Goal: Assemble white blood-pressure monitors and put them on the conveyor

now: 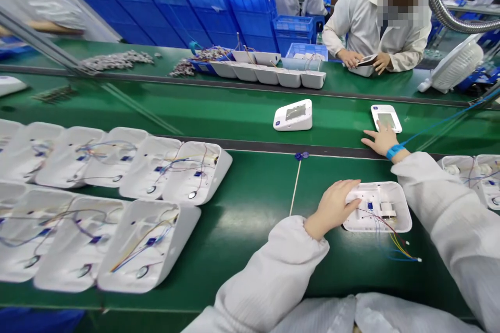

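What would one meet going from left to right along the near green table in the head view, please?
Rows of open white shells with wires → thin white stick → left hand → open white shell under it → more shells at the right edge.

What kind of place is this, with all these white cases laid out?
Most likely an electronics assembly line in a factory. Rows of open white casings with loose wiring lie on a green conveyor belt, finished monitors ride along it, and white-coated workers stand opposite.
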A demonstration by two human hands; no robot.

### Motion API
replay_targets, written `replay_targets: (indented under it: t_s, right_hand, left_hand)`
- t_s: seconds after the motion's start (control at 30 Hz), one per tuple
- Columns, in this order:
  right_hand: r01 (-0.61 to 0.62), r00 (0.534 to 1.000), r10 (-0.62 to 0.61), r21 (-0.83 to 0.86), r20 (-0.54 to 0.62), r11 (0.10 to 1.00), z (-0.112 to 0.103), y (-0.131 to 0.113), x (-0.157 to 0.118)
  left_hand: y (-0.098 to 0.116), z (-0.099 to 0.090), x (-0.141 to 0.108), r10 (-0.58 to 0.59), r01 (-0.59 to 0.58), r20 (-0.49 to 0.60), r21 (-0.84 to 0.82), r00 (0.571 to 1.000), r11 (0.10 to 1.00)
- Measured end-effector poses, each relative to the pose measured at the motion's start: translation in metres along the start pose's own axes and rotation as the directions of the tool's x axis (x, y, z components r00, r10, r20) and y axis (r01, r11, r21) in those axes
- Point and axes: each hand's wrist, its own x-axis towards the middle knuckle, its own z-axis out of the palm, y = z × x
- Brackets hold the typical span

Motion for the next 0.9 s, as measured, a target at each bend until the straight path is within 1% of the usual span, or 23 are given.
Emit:
replay_targets:
  t_s: [0.03, 0.1, 0.2, 0.27, 0.33, 0.37, 0.4, 0.43, 0.47, 0.5, 0.53, 0.57, 0.6, 0.63, 0.67, 0.7, 0.73, 0.77, 0.8, 0.83, 0.87, 0.9]
  right_hand:
    - [-0.038, 0.999, 0.041, -0.100, 0.033, 0.994, 0.003, -0.001, 0.005]
    - [-0.070, 0.996, 0.082, -0.232, 0.043, 0.970, 0.006, 0.000, 0.007]
    - [-0.031, 0.999, 0.037, -0.294, 0.016, 0.955, 0.000, 0.006, 0.005]
    - [-0.029, 0.999, 0.034, -0.294, 0.015, 0.956, -0.012, 0.012, 0.004]
    - [-0.054, 0.998, 0.056, -0.289, -0.002, 0.956, -0.030, 0.016, 0.005]
    - [-0.086, 0.996, 0.076, -0.256, -0.050, 0.963, -0.040, 0.016, 0.004]
    - [-0.125, 0.988, 0.105, -0.184, -0.115, 0.975, -0.051, 0.015, 0.002]
    - [-0.170, 0.968, 0.156, -0.055, -0.197, 0.984, -0.060, 0.012, -0.004]
    - [-0.189, 0.940, 0.217, 0.126, -0.262, 0.974, -0.069, 0.006, -0.013]
    - [-0.177, 0.924, 0.272, 0.327, -0.271, 0.928, -0.076, -0.002, -0.026]
    - [-0.166, 0.917, 0.322, 0.509, -0.237, 0.845, -0.081, -0.012, -0.043]
    - [-0.119, 0.942, 0.292, 0.647, -0.166, 0.753, -0.084, -0.024, -0.064]
    - [-0.070, 0.967, 0.227, 0.738, -0.115, 0.671, -0.086, -0.037, -0.088]
    - [-0.036, 0.982, 0.168, 0.789, -0.087, 0.614, -0.087, -0.050, -0.112]
    - [-0.011, 0.990, 0.119, 0.812, -0.072, 0.583, -0.086, -0.062, -0.137]
    - [0.004, 0.996, 0.074, 0.814, -0.057, 0.581, -0.086, -0.073, -0.160]
    - [0.014, 0.999, 0.032, 0.797, -0.042, 0.603, -0.086, -0.081, -0.180]
    - [0.039, 0.999, -0.030, 0.763, -0.025, 0.645, -0.086, -0.087, -0.196]
    - [0.060, 0.995, -0.099, 0.722, 0.011, 0.689, -0.087, -0.090, -0.209]
    - [0.074, 0.986, -0.155, 0.683, 0.058, 0.726, -0.089, -0.090, -0.219]
    - [0.090, 0.976, -0.195, 0.647, 0.092, 0.757, -0.093, -0.087, -0.226]
    - [0.101, 0.970, -0.214, 0.611, 0.113, 0.785, -0.098, -0.082, -0.231]
  left_hand:
    - [0.000, -0.001, 0.000, 0.006, -0.006, 0.001, -0.007, 1.000, 1.000]
    - [0.001, -0.002, 0.000, 0.012, -0.012, -0.009, -0.029, 1.000, 0.999]
    - [0.001, -0.003, 0.000, 0.008, -0.010, -0.024, -0.060, 1.000, 0.998]
    - [0.000, -0.003, 0.000, 0.005, -0.008, -0.037, -0.069, 0.999, 0.998]
    - [0.000, -0.002, 0.000, 0.007, -0.011, -0.049, -0.078, 0.999, 0.997]
    - [-0.001, -0.001, 0.001, 0.009, -0.013, -0.054, -0.083, 0.999, 0.997]
    - [-0.002, -0.001, 0.002, 0.010, -0.015, -0.061, -0.090, 0.998, 0.996]
    - [-0.003, -0.001, 0.002, 0.009, -0.017, -0.078, -0.099, 0.997, 0.995]
    - [-0.004, -0.001, 0.003, 0.006, -0.018, -0.111, -0.106, 0.994, 0.994]
    - [-0.005, -0.002, 0.004, 0.001, -0.019, -0.161, -0.113, 0.987, 0.993]
    - [-0.006, -0.003, 0.005, -0.006, -0.021, -0.217, -0.123, 0.976, 0.992]
    - [-0.006, -0.004, 0.005, -0.011, -0.028, -0.269, -0.141, 0.963, 0.990]
    - [-0.007, -0.005, 0.004, -0.005, -0.048, -0.303, -0.169, 0.953, 0.984]
    - [-0.007, -0.005, 0.001, 0.013, -0.084, -0.317, -0.212, 0.948, 0.974]
    - [-0.007, -0.004, -0.002, 0.044, -0.132, -0.310, -0.270, 0.950, 0.954]
    - [-0.007, -0.002, -0.008, 0.077, -0.179, -0.296, -0.338, 0.952, 0.924]
    - [-0.006, 0.001, -0.014, 0.103, -0.216, -0.280, -0.411, 0.955, 0.886]
    - [-0.005, 0.005, -0.021, 0.109, -0.230, -0.265, -0.487, 0.958, 0.842]
    - [-0.004, 0.009, -0.027, 0.083, -0.213, -0.246, -0.568, 0.966, 0.795]
    - [-0.002, 0.012, -0.033, 0.023, -0.165, -0.220, -0.652, 0.975, 0.740]
    - [0.001, 0.015, -0.038, -0.060, -0.091, -0.176, -0.737, 0.983, 0.669]
    - [0.004, 0.017, -0.041, -0.153, -0.002, -0.112, -0.814, 0.982, 0.580]
